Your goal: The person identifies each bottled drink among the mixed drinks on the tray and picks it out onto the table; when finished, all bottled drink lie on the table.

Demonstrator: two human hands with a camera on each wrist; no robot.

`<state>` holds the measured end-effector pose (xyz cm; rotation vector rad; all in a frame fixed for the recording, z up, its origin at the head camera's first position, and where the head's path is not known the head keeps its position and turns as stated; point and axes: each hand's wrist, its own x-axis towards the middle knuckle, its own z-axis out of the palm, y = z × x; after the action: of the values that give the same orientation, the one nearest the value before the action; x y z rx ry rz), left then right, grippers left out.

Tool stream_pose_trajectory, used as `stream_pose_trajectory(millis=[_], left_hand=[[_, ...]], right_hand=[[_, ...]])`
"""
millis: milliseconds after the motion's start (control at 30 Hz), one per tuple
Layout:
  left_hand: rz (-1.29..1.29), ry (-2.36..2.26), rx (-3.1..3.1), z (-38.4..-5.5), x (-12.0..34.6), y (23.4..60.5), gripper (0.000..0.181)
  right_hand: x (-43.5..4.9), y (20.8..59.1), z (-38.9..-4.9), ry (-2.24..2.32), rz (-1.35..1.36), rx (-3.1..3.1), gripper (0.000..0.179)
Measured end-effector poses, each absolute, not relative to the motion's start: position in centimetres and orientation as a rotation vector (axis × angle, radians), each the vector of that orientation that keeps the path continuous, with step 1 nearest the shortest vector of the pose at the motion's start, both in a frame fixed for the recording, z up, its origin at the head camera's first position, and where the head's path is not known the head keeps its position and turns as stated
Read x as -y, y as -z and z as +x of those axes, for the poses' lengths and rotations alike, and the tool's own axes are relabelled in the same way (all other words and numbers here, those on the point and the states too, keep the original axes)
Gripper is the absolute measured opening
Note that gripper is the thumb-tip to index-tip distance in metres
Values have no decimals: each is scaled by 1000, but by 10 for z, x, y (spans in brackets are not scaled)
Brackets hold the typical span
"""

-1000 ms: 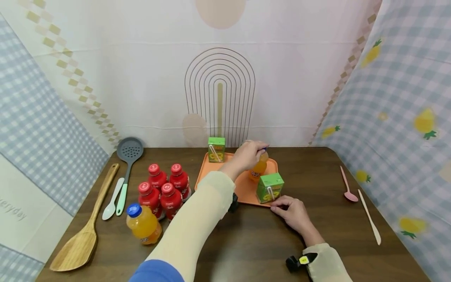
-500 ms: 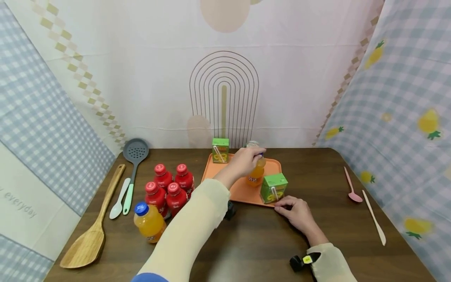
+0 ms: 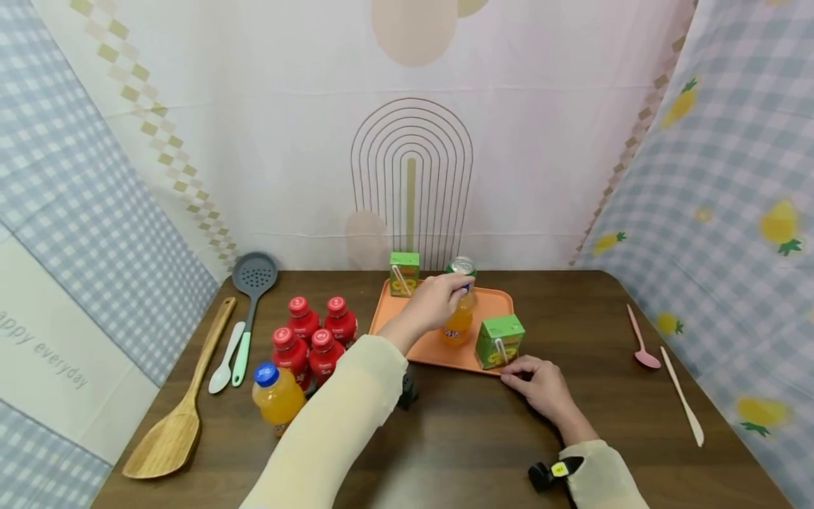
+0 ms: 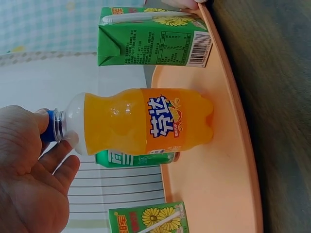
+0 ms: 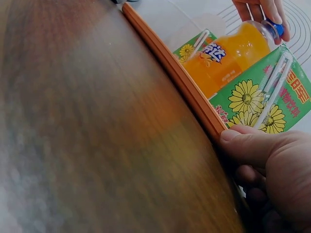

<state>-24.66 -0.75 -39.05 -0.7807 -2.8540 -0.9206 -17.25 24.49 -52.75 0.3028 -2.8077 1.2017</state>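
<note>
My left hand [image 3: 435, 300] pinches the blue cap [image 4: 50, 126] of an orange soda bottle [image 4: 131, 121], which is upright with its base close to the floor of an orange tray [image 3: 439, 353]. At the tray's near right corner, my right hand [image 3: 540, 389] holds the rim, thumb [image 5: 235, 137] on top and fingers partly hidden below. Just inside that corner stands a green drink carton [image 3: 500, 342] with a straw on its side. A second green carton [image 3: 404, 274] is at the far left of the tray. Behind the bottle, a green can [image 3: 462, 266] shows partly.
Several red-capped bottles [image 3: 291, 357] and another orange soda bottle [image 3: 280, 399] stand left of the tray. Further left lie a wooden spatula [image 3: 168, 442], a white spoon [image 3: 222, 371] and a grey skimmer [image 3: 254, 276]. A pink spoon [image 3: 644, 353] and a pale knife [image 3: 683, 399] lie at the right.
My left hand has shifted the soda bottle leftward and nearer over the tray, and the can behind has come into sight. My right hand stays at the tray corner. The head view has turned slightly left.
</note>
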Motion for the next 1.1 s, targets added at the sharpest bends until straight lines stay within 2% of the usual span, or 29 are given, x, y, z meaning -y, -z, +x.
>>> stream_pose_trajectory(millis=[867,1100], left_hand=[[-819,1009,2798,-228,39,395,36],[-789,1091,2755,-222,44,398,34]], right_hand=[[-246,527,-172,-1180,321,2816,18],[-246,529,-173,-1174,323,2818,15]])
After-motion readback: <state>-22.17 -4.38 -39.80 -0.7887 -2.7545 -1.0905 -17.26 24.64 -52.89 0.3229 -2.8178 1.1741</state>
